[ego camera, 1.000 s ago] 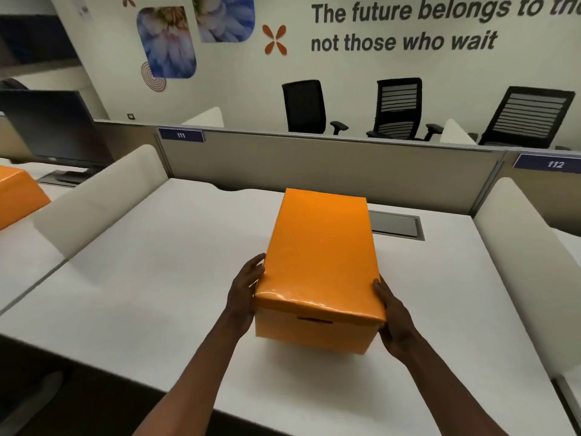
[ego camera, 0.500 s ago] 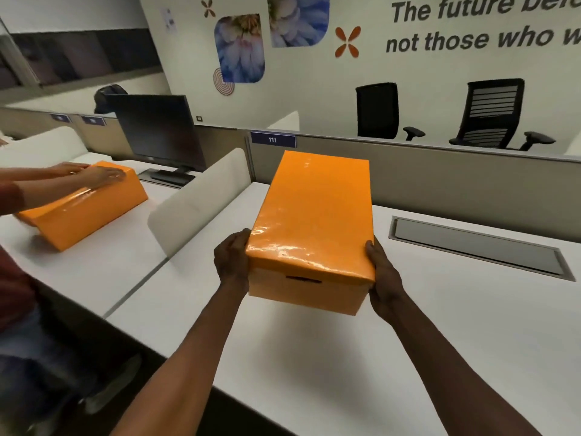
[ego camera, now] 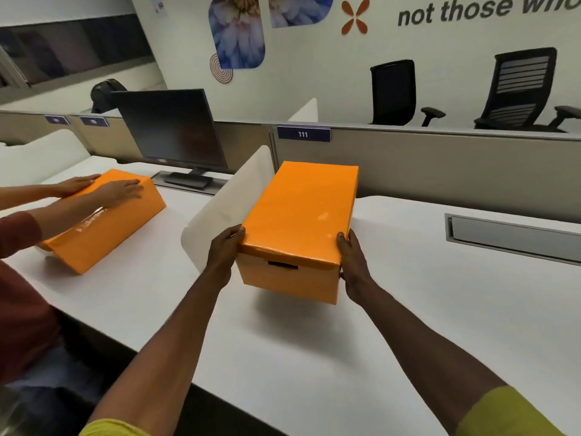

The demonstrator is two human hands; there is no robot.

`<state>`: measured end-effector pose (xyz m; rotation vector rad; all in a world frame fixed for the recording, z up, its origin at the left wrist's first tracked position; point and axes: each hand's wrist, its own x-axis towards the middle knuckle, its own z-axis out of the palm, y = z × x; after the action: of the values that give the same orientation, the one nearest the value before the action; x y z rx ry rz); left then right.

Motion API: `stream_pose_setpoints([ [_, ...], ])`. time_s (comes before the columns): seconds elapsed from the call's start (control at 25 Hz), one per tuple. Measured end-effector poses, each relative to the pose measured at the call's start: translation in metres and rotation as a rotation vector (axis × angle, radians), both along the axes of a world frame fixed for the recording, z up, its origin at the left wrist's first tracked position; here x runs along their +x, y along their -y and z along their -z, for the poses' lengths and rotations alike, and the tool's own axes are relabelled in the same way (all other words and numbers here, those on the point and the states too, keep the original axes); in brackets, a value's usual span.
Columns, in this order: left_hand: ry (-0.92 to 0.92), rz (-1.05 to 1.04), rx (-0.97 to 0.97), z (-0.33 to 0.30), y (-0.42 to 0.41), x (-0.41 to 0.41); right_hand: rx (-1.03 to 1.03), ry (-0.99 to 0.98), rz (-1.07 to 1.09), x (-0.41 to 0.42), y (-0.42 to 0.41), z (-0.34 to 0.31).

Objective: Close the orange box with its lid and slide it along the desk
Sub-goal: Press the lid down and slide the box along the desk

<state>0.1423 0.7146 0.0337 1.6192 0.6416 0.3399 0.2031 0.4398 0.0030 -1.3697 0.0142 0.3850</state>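
orange box (ego camera: 287, 280): lid (ego camera: 301, 212) seated on top, on white bench (ego camera: 408, 309), centre of view, just beside divider panel (ego camera: 226, 199) at its 9 o'clock | left hand (ego camera: 224, 251): grasping box's near-left corner | right hand (ego camera: 353, 265): grasping near-right corner | 9 o'clock: second orange box (ego camera: 103, 221) under another person's hands (ego camera: 119, 191) | 11 o'clock: monitor (ego camera: 171, 127)

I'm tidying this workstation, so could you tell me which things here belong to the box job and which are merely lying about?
In use: orange box, its lid, left hand, right hand, desk.

Bystanders: monitor, divider, neighbour's orange box, office chairs.
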Motion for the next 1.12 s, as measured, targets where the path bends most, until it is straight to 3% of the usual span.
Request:
stream_pose_setpoints([
  [0.6,0.004,0.031,-0.083,0.058,-0.048,0.009,-0.107,0.009,-0.023,0.019,-0.051,0.040],
  [0.84,-0.023,-0.005,-0.052,0.057,-0.046,0.012,-0.349,-0.019,-0.068,0.015,-0.052,0.033],
  [1.12,-0.030,-0.091,0.009,0.050,-0.052,0.016,-0.266,-0.079,-0.109,0.011,-0.068,0.027],
])
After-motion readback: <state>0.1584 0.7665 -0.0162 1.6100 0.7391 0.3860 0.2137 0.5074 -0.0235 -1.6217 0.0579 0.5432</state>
